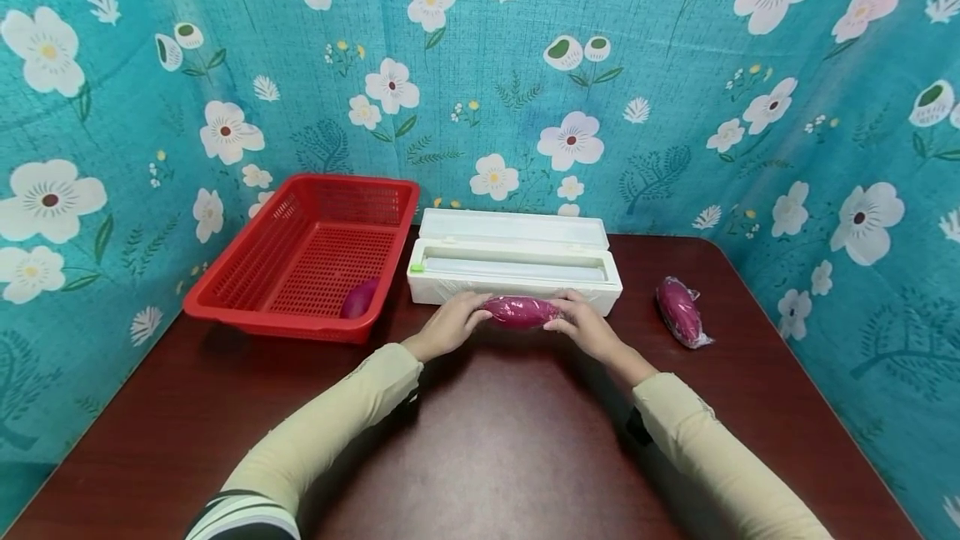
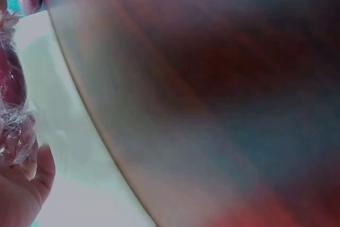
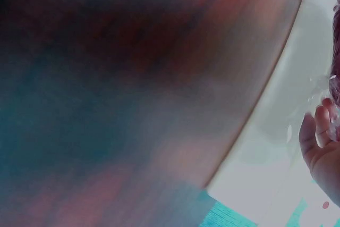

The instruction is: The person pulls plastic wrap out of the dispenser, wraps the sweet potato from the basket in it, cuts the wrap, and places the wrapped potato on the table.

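A purple sweet potato [image 1: 520, 312], wrapped in clear cling film, is held level between my two hands, in front of the white cling film dispenser [image 1: 517, 288]. My left hand [image 1: 448, 325] grips its left end and my right hand [image 1: 588, 327] its right end. The dispenser's lid [image 1: 513, 228] stands open, with a film roll [image 1: 516, 268] inside. Crumpled film [image 2: 18, 126] bunches at the sweet potato's end by my left fingers in the left wrist view. At the edge of the right wrist view, my right hand [image 3: 325, 158] touches the film.
A red plastic basket [image 1: 300, 322] stands at the back left, with an oblong purple item [image 1: 360, 297] in its near right corner. Another film-wrapped sweet potato [image 1: 681, 312] lies on the dark wooden table [image 1: 510, 457] at the right. Flowered teal cloth [image 1: 465, 107] hangs behind and along both sides.
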Motion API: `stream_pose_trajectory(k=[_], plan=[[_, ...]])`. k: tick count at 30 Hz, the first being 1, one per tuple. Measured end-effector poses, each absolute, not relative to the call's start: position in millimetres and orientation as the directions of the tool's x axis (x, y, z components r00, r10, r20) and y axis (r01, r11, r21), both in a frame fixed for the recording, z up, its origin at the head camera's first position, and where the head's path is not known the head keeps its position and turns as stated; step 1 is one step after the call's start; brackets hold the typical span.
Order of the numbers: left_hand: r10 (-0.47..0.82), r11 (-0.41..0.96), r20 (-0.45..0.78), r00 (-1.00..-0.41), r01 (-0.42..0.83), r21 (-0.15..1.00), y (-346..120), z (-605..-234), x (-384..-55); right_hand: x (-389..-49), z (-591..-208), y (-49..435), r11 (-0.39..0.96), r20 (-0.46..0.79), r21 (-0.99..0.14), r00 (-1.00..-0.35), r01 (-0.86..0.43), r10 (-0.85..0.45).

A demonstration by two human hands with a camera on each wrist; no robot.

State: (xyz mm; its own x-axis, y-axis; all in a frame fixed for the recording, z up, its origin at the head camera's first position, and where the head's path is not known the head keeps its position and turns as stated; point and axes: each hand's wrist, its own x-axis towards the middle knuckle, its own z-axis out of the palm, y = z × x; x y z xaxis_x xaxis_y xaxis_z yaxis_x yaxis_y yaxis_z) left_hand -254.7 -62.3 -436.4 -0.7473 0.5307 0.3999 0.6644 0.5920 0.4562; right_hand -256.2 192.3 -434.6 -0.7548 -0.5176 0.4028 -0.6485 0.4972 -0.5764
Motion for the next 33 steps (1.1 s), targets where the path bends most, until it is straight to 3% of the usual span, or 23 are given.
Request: stream_pose_trajectory(k=[4,11,20,24,30,33], plan=[[0.511,0.618,0.401,-0.761,0.649,0.444,-61.3,-434.6,-256.2,-260.3,-432.6,192.0,0.514,0.407,-0.55,-0.749,-0.658,-0.523],[0.489,0.631,0.37,-0.79,0.613,0.475,-59.2,-428.8,-259.0,-264.0,-430.1,191.7,0.485,0.322,-0.694,-0.833,-0.531,-0.451],[0.501,0.68,0.488,-0.714,0.674,0.288,-59.0,-431.0,-260.5,-265.4,-429.2,190.1,0.534,0.28,-0.675,-0.846,-0.509,-0.454],[0.5,0.656,0.517,-0.695,0.693,0.298,-58.6,-432.9,-262.5,-264.0,-428.9,192.7,0.556,0.304,-0.607,-0.813,-0.567,-0.497],[0.514,0.62,0.518,-0.683,0.714,0.326,-59.1,-434.2,-266.7,-268.7,-434.1,194.1,0.526,0.456,-0.461,-0.7,-0.714,-0.55],[0.514,0.605,0.517,-0.685,0.716,0.347,-58.1,-435.7,-268.7,-269.1,-437.9,193.3,0.516,0.512,-0.438,-0.676,-0.736,-0.53]])
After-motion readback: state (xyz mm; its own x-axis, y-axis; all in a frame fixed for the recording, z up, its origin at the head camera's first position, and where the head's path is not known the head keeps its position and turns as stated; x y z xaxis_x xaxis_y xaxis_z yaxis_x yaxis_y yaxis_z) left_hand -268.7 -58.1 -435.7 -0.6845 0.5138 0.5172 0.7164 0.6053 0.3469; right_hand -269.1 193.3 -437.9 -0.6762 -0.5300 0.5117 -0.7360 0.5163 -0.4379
